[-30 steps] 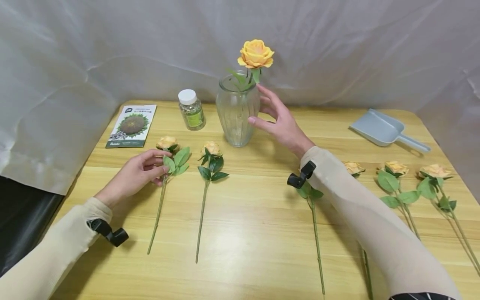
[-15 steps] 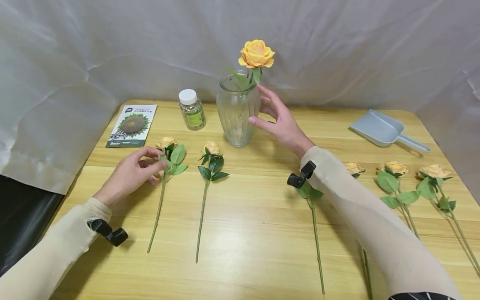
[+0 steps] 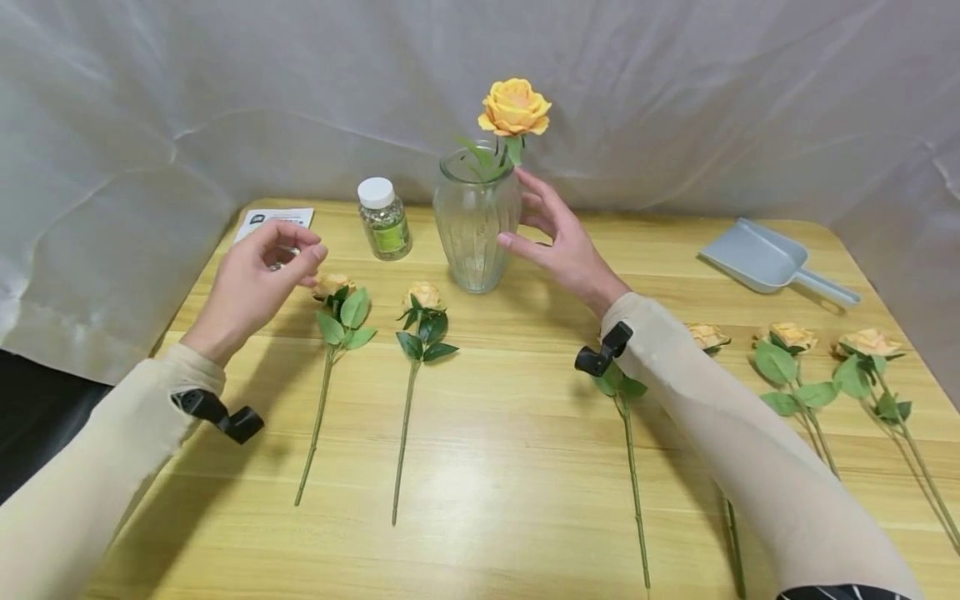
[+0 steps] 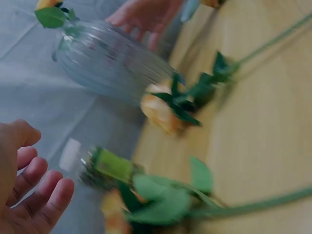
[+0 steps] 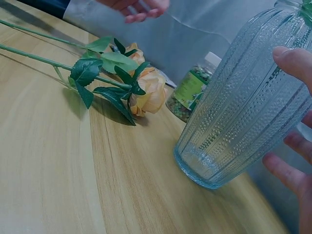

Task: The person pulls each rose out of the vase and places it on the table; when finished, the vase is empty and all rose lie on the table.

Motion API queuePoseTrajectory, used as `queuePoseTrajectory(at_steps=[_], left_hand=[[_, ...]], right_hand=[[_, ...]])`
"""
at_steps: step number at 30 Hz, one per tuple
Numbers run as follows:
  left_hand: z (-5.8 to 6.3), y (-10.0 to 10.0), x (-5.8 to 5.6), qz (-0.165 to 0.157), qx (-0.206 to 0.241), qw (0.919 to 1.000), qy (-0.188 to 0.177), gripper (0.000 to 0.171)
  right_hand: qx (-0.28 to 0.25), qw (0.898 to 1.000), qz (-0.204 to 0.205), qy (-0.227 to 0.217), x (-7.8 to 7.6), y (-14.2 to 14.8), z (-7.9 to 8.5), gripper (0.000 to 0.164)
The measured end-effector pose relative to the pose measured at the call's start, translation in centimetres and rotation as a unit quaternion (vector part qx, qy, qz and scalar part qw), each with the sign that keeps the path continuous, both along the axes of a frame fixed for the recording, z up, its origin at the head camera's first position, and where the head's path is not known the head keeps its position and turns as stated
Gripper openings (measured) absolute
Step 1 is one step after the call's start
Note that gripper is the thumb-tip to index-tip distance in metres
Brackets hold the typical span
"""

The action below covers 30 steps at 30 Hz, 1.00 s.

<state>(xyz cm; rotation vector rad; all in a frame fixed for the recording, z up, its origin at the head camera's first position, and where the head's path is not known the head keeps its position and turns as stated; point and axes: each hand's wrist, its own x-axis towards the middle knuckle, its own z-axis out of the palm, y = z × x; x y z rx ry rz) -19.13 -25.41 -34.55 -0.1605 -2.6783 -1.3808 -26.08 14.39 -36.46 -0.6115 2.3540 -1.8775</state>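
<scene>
A ribbed clear glass vase stands upright at the back middle, with one yellow rose in it. My right hand holds the vase's right side, thumb toward the front and fingers curving behind. Raised over the table's left side, my left hand has loosely bent fingers and holds nothing. Just beside it a peach-yellow rose lies on the wood, stem toward the front. A second rose lies to its right. In the left wrist view the left hand's fingers appear apart from the nearby rose.
A white-capped jar stands left of the vase. A seed packet is partly hidden behind the left hand. A grey-blue dustpan lies at the back right. Several more roses lie on the right, some under the right forearm.
My left hand has let go of the left rose and moved up and away toward the packet. That rose's leaves have shifted slightly. The right hand stays at the vase.
</scene>
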Motion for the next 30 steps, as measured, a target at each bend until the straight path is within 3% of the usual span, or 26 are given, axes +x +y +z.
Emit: queuePoseTrajectory(at_steps=[7, 16, 23, 30], left_hand=[[3.7, 2.3, -2.0, -0.026, 0.035, 0.9981, 0.043, 0.032], [6.7, 6.1, -4.7, -0.079, 0.087, 0.9906, 0.07, 0.032], [8.0, 8.9, -6.7, -0.115, 0.125, 0.9816, 0.087, 0.03], [7.9, 11.2, -7.8, -0.139, 0.138, 0.976, 0.095, 0.029]], right_hand=[[-0.002, 1.0, 0.0, 0.003, 0.1, -0.2, 0.0, 0.087], [-0.007, 1.0, 0.004, 0.002, 0.2, -0.4, 0.1, 0.086], [-0.006, 1.0, 0.003, 0.0, 0.3, -0.7, 0.1, 0.085], [-0.003, 1.0, 0.001, 0.0, 0.3, -1.0, 0.1, 0.085]])
